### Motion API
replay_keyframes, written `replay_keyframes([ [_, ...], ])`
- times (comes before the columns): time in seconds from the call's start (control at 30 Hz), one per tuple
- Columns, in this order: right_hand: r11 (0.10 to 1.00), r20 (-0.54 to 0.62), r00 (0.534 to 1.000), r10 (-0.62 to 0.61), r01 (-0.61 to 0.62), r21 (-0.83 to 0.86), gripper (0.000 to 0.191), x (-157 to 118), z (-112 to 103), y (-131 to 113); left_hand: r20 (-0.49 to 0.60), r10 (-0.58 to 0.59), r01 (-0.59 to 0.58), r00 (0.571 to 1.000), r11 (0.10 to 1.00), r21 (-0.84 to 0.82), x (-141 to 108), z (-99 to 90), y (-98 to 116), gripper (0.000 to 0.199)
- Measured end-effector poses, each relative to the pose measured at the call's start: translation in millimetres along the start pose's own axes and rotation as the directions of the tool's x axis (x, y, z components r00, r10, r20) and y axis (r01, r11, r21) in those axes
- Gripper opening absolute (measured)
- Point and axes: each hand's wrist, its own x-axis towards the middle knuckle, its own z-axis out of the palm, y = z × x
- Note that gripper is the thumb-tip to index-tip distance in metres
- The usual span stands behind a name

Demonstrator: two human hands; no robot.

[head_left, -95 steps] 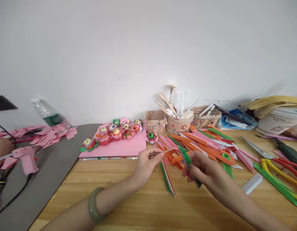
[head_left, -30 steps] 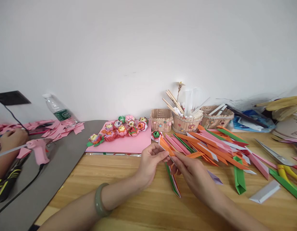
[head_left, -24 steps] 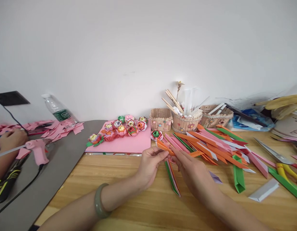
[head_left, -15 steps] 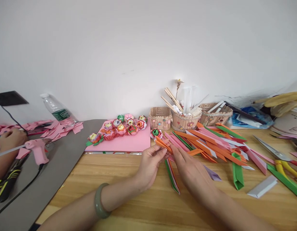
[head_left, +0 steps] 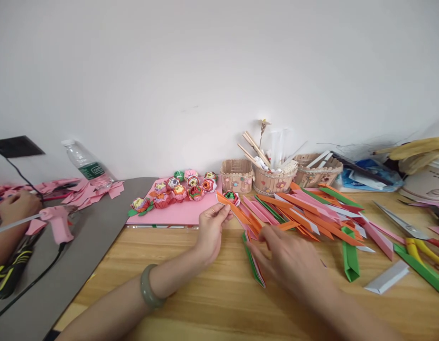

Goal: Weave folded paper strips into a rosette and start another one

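Note:
My left hand (head_left: 214, 229), with a ring on one finger, pinches an orange folded paper strip (head_left: 236, 208) that slants down to the right over the table. Just right of it, my right hand (head_left: 288, 253) is slightly blurred, its thumb and forefinger parted. Those fingers hover at a stack of folded strips (head_left: 254, 265) with green outside and paler layers inside; whether they touch it I cannot tell. Behind the orange strip, partly covered, sits a small green, red and pink paper flower (head_left: 232, 196).
Several paper flowers (head_left: 179, 192) lie on pink sheets (head_left: 180, 215). A pile of folded strips (head_left: 312, 213) spreads to the right, near scissors (head_left: 411, 229). Decorated baskets (head_left: 237, 176) line the wall. At left, another person's hand (head_left: 18, 206) is near a pink glue gun (head_left: 58, 222).
My right hand has come off the orange strip and moved down toward the green-edged stack. My left hand has shifted slightly left, still pinching the orange strip.

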Motion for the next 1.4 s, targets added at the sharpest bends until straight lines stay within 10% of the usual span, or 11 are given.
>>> replay_keyframes([
  [0.63,0.996,0.262,0.965,0.011,-0.034,0.084,0.013,-1.9,17.3,-3.5,-0.011,-0.017,0.017,1.000,1.000,-0.009,3.9,-2.8,-1.7,0.014],
  [0.9,0.970,0.285,0.950,-0.131,0.063,0.235,0.023,4.4,-16.3,10.3,-0.032,-0.023,0.023,0.999,1.000,0.007,6.2,-4.8,-1.6,0.014],
  [1.07,0.843,0.005,0.997,-0.083,0.068,0.534,0.028,9.9,-33.1,16.9,-0.008,-0.052,0.053,0.999,0.998,0.044,-4.0,1.4,-1.9,0.012],
  [1.2,0.964,-0.308,0.941,-0.137,0.199,0.178,0.028,5.4,-21.8,7.2,0.066,-0.117,0.111,0.991,0.990,0.082,-20.9,9.5,-2.5,0.010],
  [1.4,0.903,-0.282,0.866,-0.413,0.350,-0.248,0.040,-2.0,-12.2,-4.0,0.139,-0.179,0.167,0.974,0.982,0.092,-28.5,10.3,-5.5,0.014],
])
